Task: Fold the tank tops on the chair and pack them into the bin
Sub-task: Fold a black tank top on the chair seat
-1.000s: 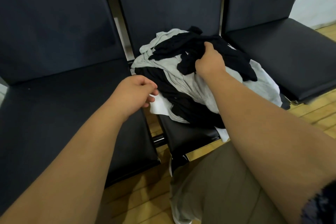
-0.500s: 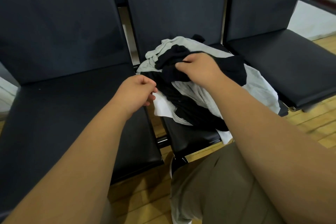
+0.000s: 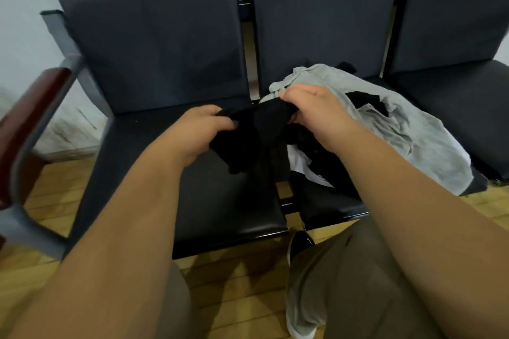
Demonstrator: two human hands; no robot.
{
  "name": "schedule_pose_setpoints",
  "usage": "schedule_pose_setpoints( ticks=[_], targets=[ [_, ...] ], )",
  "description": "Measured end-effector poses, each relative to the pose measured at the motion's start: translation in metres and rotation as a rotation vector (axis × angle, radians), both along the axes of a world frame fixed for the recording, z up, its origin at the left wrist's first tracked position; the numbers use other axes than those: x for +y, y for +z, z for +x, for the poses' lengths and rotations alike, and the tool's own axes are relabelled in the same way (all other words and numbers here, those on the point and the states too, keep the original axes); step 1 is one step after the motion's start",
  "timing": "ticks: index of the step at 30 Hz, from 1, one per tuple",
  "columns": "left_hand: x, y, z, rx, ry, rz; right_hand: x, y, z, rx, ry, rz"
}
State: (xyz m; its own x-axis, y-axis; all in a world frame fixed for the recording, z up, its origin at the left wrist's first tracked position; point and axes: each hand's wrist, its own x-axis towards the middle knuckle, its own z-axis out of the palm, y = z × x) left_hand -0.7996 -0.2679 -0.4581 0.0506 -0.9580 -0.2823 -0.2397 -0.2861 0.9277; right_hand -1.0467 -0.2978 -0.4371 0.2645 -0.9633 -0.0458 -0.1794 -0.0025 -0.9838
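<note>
Black tank top [image 3: 259,132]: light, limp, hanging over the chair seat [image 3: 220,201] beside the pile [image 3: 399,124]; left hand [image 3: 201,129] and right hand [image 3: 316,110] each clenched on its upper edge; straps likely the best hold.

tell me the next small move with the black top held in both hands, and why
Probably draw the hands apart and spread the black tank top over the left seat. The left hand and right hand both grip it, yet it hangs bunched between them, too crumpled to fold, and the pile of tops covers the middle seat.
</note>
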Motion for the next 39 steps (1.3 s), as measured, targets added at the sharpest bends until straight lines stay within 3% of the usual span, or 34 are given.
schedule_pose_setpoints(
  ticks=[4, 7, 10, 13, 19, 23, 26, 30, 33, 39],
  targets=[
    [0.03, 0.029, 0.038, 0.295, 0.085, -0.118, 0.007, 0.003, 0.027, -0.04, 0.021, -0.039],
    [0.051, 0.043, 0.06, 0.457, 0.116, -0.204, 0.013, 0.002, 0.05, 0.125, 0.105, -0.145],
    [0.067, 0.047, 0.08, 0.398, 0.119, -0.235, 0.016, -0.004, 0.072, 0.374, 0.189, -0.203],
    [0.079, 0.045, 0.089, 0.314, 0.173, -0.221, 0.019, -0.009, 0.091, 0.487, 0.25, -0.237],
    [0.087, 0.041, 0.095, 0.321, 0.197, -0.16, 0.04, -0.01, 0.122, 0.352, 0.424, -0.186],
    [0.089, 0.041, 0.098, 0.371, 0.188, -0.114, 0.038, -0.018, 0.142, 0.314, 0.28, -0.327],
    [0.087, 0.035, 0.108, 0.203, 0.225, -0.134, 0.03, -0.013, 0.144, 0.296, 0.121, -0.366],
    [0.085, 0.018, 0.124, -0.324, 0.274, -0.128, 0.021, -0.01, 0.133, 0.313, 0.028, -0.391],
    [0.088, 0.022, 0.124, -0.414, 0.266, -0.131, 0.017, -0.007, 0.123, 0.321, -0.047, -0.383],
    [0.091, 0.026, 0.113, -0.575, 0.111, -0.085, 0.022, 0.0, 0.116, 0.118, -0.037, -0.198]
  ],
)
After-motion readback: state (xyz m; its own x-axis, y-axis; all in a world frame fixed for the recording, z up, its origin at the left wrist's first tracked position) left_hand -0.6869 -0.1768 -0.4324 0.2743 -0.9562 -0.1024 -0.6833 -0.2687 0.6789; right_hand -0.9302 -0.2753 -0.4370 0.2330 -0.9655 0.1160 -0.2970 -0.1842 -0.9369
